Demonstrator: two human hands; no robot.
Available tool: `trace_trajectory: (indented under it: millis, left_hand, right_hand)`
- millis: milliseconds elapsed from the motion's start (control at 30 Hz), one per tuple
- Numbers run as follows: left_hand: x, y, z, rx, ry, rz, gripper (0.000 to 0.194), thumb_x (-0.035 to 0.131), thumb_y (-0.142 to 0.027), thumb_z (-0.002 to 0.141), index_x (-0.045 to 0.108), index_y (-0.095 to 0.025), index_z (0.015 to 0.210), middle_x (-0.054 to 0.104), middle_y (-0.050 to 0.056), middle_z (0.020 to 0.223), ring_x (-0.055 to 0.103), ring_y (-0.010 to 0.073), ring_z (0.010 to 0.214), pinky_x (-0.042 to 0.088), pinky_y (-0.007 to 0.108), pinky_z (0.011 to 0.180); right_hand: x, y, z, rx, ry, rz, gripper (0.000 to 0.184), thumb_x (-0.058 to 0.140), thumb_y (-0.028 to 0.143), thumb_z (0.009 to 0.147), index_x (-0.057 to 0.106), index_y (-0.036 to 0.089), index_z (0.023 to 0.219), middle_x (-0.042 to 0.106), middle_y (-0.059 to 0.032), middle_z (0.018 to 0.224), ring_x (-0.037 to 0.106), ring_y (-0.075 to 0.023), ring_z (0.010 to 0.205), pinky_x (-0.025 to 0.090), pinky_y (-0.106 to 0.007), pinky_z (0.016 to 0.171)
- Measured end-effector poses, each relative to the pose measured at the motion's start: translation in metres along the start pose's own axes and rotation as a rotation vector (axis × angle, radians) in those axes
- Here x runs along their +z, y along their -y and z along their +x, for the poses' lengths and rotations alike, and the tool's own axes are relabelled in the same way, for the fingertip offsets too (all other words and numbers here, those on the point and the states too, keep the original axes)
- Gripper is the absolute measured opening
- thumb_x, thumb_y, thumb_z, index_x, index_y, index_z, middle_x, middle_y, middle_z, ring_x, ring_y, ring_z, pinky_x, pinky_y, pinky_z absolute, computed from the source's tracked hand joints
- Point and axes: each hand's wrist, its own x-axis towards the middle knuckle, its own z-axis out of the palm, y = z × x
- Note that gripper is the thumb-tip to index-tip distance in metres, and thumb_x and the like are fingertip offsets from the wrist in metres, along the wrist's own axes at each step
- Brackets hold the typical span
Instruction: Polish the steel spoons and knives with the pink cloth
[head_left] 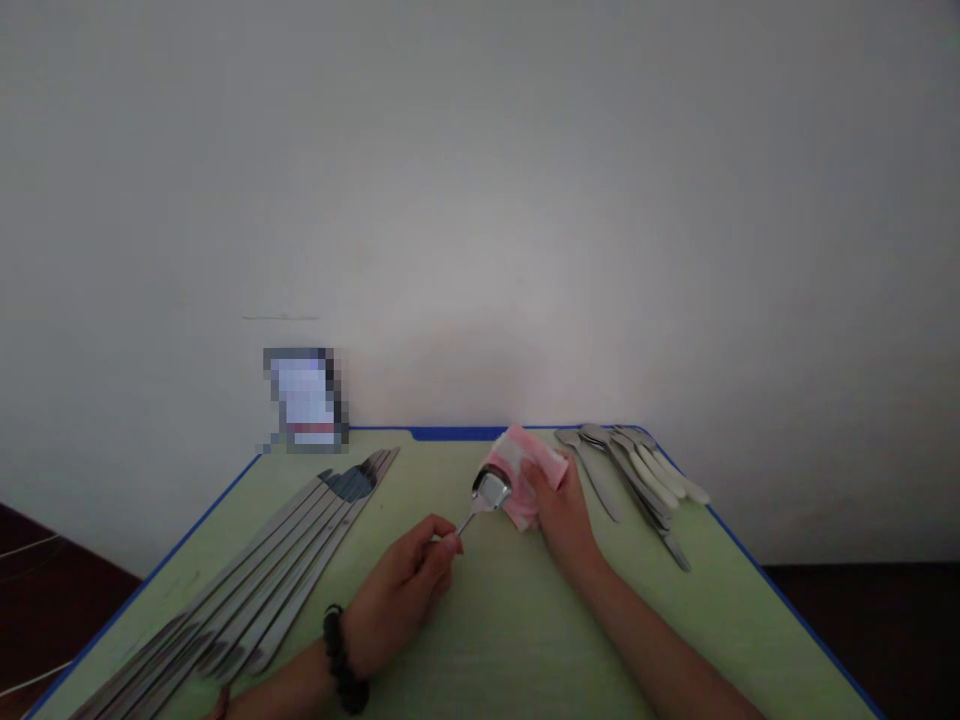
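My left hand (416, 575), a dark beaded bracelet at its wrist, is closed around the thin handle of a shiny metal spoon (491, 492). The spoon points up and away, and its squarish-looking head rests against a pink and white cloth (517, 460). That cloth is bunched in my right hand (559, 505), whose fingers are partly hidden behind it. Both hands are over the middle of the green table (480, 640).
Several long flat metal pieces (277, 570) lie side by side at the left. Metal spoons (596, 475) and white-handled cutlery (656, 475) lie at the back right. A pixelated device with a lit screen (306, 395) leans by the wall. Blue trim edges the table.
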Motion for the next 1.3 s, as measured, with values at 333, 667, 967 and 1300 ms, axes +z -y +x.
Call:
trace_trajectory:
  millis: [333,667,967,1300]
  left_hand:
    - [-0.011,0.004,0.004,0.006,0.154,0.114,0.041,0.037,-0.052,0.087,0.047,-0.017,0.106,0.051,-0.006,0.061,0.035,0.0036,0.033,0.024,0.016,0.032]
    - [-0.012,0.002,0.005,0.063,-0.081,0.292,0.042,0.034,-0.052,0.087,0.054,-0.016,0.097,0.039,-0.009,0.046,0.033,0.0083,0.037,0.022,0.017,0.034]
    - [-0.012,-0.001,0.003,0.120,-0.063,0.390,0.039,0.033,-0.051,0.087,0.054,-0.018,0.088,0.041,-0.008,0.046,0.038,0.0109,0.040,0.029,0.021,0.042]
    - [-0.007,-0.004,-0.003,0.160,-0.012,0.675,0.032,0.032,-0.041,0.089,0.053,-0.021,0.077,0.047,-0.004,0.048,0.045,0.0142,0.042,0.030,0.023,0.046]
  right_hand:
    - [0.007,0.000,0.000,0.269,0.227,0.556,0.041,0.057,0.055,0.071,0.060,0.018,0.090,0.068,-0.0061,0.085,0.061,-0.0225,0.082,0.047,-0.033,0.070]
    - [0.005,0.000,0.003,0.355,0.455,0.636,0.023,0.060,0.034,0.070,0.065,0.018,0.085,0.068,-0.0025,0.078,0.061,-0.0185,0.077,0.047,-0.031,0.070]
    - [0.001,-0.010,0.000,0.348,0.537,0.649,0.011,0.066,0.011,0.059,0.057,0.017,0.056,0.060,0.0029,0.058,0.054,-0.0110,0.057,0.044,-0.024,0.060]
    - [0.003,-0.003,-0.003,0.354,0.638,0.520,0.023,0.068,0.033,0.069,0.063,0.018,0.086,0.062,0.0024,0.066,0.051,-0.0098,0.055,0.040,-0.021,0.054]
